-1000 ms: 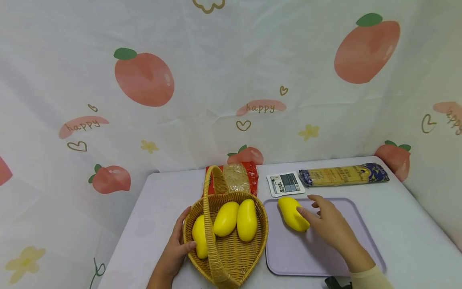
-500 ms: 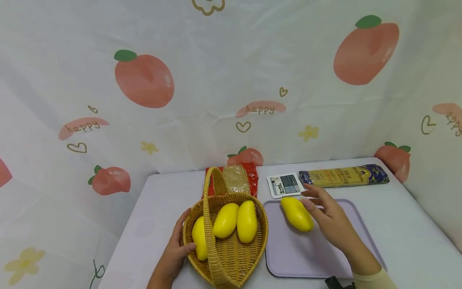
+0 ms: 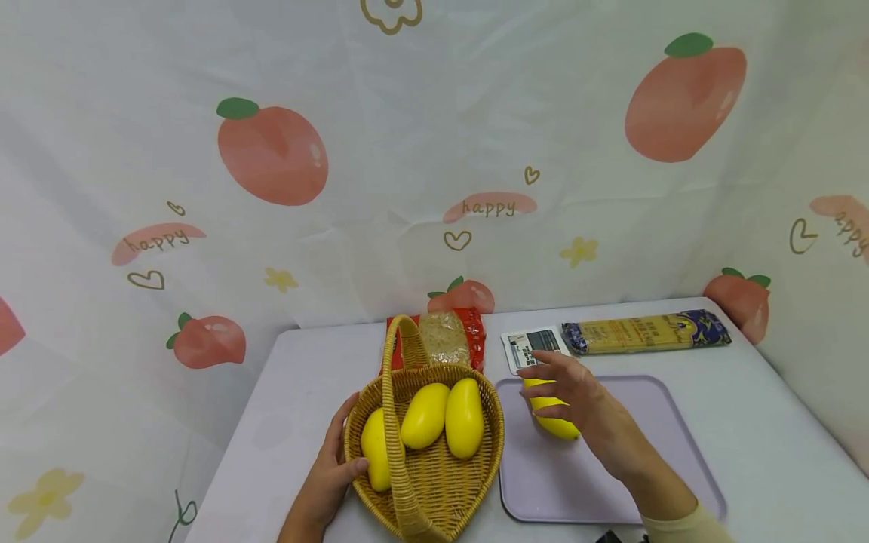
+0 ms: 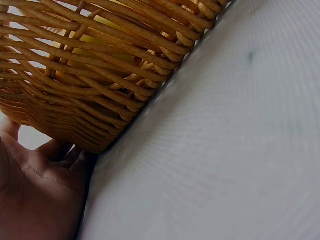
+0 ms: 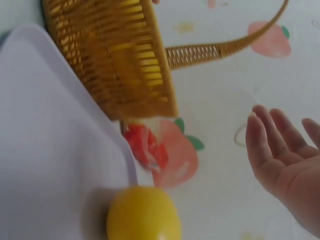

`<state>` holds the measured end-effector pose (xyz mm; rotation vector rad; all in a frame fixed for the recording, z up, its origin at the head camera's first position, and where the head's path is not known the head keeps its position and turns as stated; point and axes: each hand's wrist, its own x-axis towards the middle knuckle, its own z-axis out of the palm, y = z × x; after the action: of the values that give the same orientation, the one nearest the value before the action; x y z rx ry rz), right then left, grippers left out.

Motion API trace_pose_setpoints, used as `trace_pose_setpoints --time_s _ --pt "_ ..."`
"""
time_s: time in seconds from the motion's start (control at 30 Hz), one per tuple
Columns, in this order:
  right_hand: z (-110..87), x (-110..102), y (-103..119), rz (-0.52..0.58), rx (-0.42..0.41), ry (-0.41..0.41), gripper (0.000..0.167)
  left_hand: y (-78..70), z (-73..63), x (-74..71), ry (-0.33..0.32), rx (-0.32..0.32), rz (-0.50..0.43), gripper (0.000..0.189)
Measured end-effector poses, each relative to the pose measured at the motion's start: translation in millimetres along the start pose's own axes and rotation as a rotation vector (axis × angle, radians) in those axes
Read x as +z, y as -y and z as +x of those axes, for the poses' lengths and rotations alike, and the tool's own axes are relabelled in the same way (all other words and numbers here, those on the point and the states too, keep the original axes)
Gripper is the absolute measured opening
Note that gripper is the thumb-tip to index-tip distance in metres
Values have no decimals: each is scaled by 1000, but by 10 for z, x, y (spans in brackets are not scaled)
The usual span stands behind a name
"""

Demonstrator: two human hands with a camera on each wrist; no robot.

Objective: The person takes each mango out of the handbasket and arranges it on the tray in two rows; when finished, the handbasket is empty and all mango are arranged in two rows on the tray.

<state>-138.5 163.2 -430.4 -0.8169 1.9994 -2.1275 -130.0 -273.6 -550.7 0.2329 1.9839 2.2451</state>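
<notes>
A wicker basket (image 3: 444, 483) with a tall arched handle holds three yellow mangoes, one of them a long mango (image 3: 465, 418) at its right side. My left hand (image 3: 324, 475) grips the basket's left side, thumb over the rim and fingers along the outer wall. In the left wrist view the fingers tuck behind the woven wall (image 4: 100, 85). Another mango (image 3: 558, 427) lies on the lilac tray (image 3: 611, 490). Above it hovers my right hand (image 3: 594, 411), fingers spread and holding nothing, partly covering the fruit. The right wrist view shows a gap between this hand and the mango (image 5: 144, 215).
Behind the basket lies a red packet (image 3: 444, 335) with a see-through middle. A small white packet (image 3: 532, 343) and a long yellow noodle packet (image 3: 638, 332) lie behind the tray. A white printed cloth (image 3: 380, 151) hangs at the table's back edge.
The right hand drew back from the mango, then moved left over it, fingers spreading. The mango shifted slightly on the tray. The left hand and basket stay put.
</notes>
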Motion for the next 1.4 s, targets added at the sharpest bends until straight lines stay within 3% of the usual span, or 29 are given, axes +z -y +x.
trace_pose_setpoints --time_s 0.47,0.57,0.8,1.13,1.4 --pt "102 268 -159 228 42 141 66 2 12 14 -3 -12 -3 105" --pt "132 353 -188 231 98 137 63 1 6 16 -4 -18 -3 104" --pt "188 564 -210 167 201 149 72 7 -6 9 -6 -18 -2 101" --pt "301 796 -179 64 336 8 72 18 -7 3 3 -12 -3 100" --pt "444 1053 -220 -155 413 -114 98 8 -4 1 -9 -12 16 102"
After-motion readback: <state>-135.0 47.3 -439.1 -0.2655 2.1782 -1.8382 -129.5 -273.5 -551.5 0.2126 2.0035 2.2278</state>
